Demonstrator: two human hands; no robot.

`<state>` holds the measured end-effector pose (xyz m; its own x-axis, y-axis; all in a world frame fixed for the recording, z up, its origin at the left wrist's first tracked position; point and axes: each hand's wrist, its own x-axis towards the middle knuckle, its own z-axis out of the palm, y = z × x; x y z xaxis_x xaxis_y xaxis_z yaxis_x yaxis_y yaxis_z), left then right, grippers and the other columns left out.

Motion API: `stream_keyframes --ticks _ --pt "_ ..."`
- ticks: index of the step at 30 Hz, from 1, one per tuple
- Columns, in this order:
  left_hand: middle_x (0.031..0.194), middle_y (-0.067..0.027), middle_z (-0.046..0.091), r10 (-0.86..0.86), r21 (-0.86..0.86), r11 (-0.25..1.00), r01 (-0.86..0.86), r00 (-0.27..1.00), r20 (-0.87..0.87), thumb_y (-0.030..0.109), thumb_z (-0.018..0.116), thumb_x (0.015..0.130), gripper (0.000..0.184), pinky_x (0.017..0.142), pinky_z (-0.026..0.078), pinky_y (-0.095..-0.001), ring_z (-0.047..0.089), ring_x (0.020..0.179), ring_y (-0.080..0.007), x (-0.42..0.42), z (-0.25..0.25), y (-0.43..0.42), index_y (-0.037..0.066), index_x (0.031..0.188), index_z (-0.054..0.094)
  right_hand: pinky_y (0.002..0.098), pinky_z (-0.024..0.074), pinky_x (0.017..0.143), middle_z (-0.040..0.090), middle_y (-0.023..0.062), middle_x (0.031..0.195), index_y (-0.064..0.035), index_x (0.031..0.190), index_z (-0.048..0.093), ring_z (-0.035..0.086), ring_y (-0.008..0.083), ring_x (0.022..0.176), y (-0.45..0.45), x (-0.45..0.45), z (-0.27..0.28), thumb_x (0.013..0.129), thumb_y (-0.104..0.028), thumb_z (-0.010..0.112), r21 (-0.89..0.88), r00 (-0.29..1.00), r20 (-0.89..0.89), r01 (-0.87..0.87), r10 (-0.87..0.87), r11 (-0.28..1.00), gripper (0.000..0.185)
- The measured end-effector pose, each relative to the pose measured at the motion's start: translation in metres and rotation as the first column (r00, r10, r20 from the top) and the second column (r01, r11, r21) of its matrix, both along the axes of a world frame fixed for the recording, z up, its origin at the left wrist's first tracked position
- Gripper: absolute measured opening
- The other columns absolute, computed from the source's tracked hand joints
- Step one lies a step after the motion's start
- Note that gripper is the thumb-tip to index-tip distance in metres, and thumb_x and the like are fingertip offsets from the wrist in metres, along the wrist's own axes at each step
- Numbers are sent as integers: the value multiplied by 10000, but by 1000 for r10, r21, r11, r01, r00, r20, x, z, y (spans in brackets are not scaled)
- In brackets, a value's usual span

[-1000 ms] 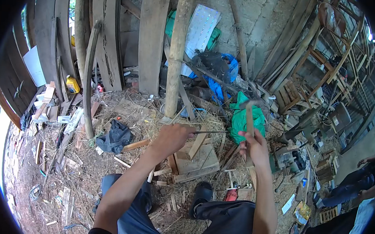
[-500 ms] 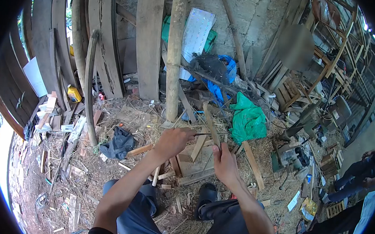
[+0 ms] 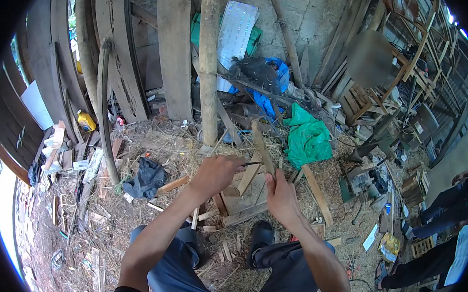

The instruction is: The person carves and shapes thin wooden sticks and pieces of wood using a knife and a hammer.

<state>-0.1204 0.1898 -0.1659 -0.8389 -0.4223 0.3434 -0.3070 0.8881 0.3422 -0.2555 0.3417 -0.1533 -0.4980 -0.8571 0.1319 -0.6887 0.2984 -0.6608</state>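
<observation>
My left hand [image 3: 214, 174] is closed on a thin dark metal tool [image 3: 252, 163], whose shaft points right and reaches the wooden strip. Closed round the lower part of that flat wooden strip [image 3: 263, 148] is my right hand [image 3: 283, 198]; the strip tilts up and to the left. Below both hands a wooden block [image 3: 244, 217] lies on the straw-covered ground between my feet, with loose wood pieces on and beside it.
A wooden post [image 3: 208, 91] stands ahead. Nearby lie a green plastic bag [image 3: 308, 140], a black plastic bag [image 3: 145, 178] and a wood strip [image 3: 318, 194]. People's legs [image 3: 425, 259] show at the right edge. A metal machine [image 3: 364, 183] sits at right.
My right hand has moved left and down with the wooden strip, which was near upright and now leans left beside the tool. My left hand stays nearly in place. The view has shifted slightly.
</observation>
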Motion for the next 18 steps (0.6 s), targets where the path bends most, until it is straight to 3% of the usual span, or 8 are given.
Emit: stream_keyframes --ticks 2,4,6,8,10,13,15,18 --pt "877 -102 671 -5 -1 1000 5 1000 9 240 552 893 201 650 510 -432 646 783 -320 -1 2 1 104 1001 652 572 372 512 543 290 593 -8 998 385 541 514 621 2 2 12 984 -219 414 3 1000 5 15 -15 1000 214" --pt "873 -101 672 -8 3 1000 8 1000 19 242 554 891 201 646 509 -432 646 777 -321 -2 -1 0 107 1000 655 574 372 515 550 291 604 -7 1000 382 539 518 621 2 3 17 985 -224 409 -148 999 20 34 -32 988 220" --pt "844 -98 673 6 -117 993 -2 999 33 164 564 867 196 601 513 -404 659 730 -302 -3 -6 -1 88 1021 658 578 372 524 550 293 608 -8 1000 382 538 520 626 1 4 12 985 -232 406 -116 999 18 42 -40 992 226" --pt "845 -95 672 -8 -102 995 11 1000 28 160 560 868 198 602 513 -403 659 735 -301 -3 -5 1 87 1027 654 582 372 533 550 295 612 -9 999 382 537 522 632 0 1 2 986 -241 403 -88 999 13 44 -43 995 233" --pt "845 -92 671 -33 -97 995 35 999 25 155 556 869 201 604 513 -402 658 740 -299 -2 0 3 87 1033 651 591 373 556 552 301 622 -16 995 385 539 525 651 -2 -3 -10 988 -253 397 66 1000 6 -2 1 998 237" --pt "878 -86 671 -45 -75 996 43 999 -30 151 550 872 202 612 513 -400 658 758 -296 -3 4 8 85 1037 646 595 381 570 553 301 621 -25 990 388 542 525 663 3 -2 -7 988 -260 399 82 999 38 10 -13 997 236" --pt "854 -107 670 -28 -22 999 27 999 -43 241 571 880 216 629 504 -418 642 769 -321 -4 1 8 101 1023 653 595 385 571 552 302 619 -26 991 390 543 524 663 6 -3 -2 987 -255 401 66 999 45 21 -24 998 229" --pt "862 -109 668 -19 -9 1000 19 999 26 229 574 877 212 625 502 -417 642 767 -321 -4 1 5 94 1021 652 597 392 578 553 305 622 -26 998 393 545 522 666 6 -1 15 985 -242 404 4 997 53 50 -50 999 217"
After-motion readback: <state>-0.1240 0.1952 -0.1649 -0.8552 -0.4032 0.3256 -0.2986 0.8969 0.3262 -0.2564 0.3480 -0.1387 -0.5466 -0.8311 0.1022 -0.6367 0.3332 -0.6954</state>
